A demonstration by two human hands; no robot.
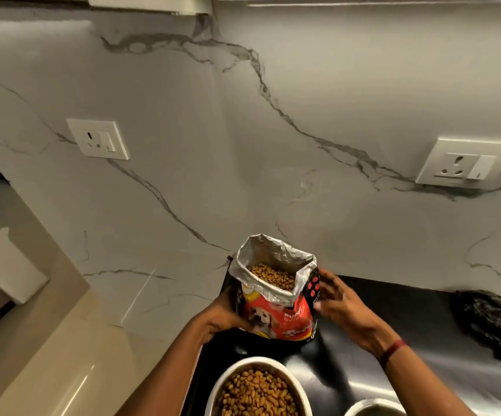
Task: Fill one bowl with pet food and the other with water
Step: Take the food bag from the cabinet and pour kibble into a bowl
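Red and black foil-lined pet food bag [276,318]: stood upright on the counter, just beyond the near bowl, between the two hands; crinkled silver top spread wide, glossy printed front with a dog's picture.
Brown kibble [271,276]: small rounded pellets, heaped inside the bag's mouth and filling the near bowl.
Left hand [228,313]: gripped the bag's left side, thumb curled over the front, fingers hidden behind.
Right hand [340,300]: lay against the bag's right side, fingers straight and slightly spread, pinching nothing.
Thin red band [393,351]: circled the right wrist.
White-rimmed round metal bowl [255,360]: sat at the near edge, full of kibble.
Second round metal bowl [369,401]: sat just right of the first, mostly cut off; contents too dark to tell.
Glossy black counter [402,298]: smooth, mirrored pale light on the right.
Dark crumpled cloth [492,325]: lay bunched at the far right, against the wall.
White marble-look wall [243,145]: smooth, crossed by grey veins.
Left white socket plate [97,139]: square, set in the wall, far left.
Right white socket plate [465,163]: same shape, far right.
Beige polished ledge [33,340]: ran along the left.
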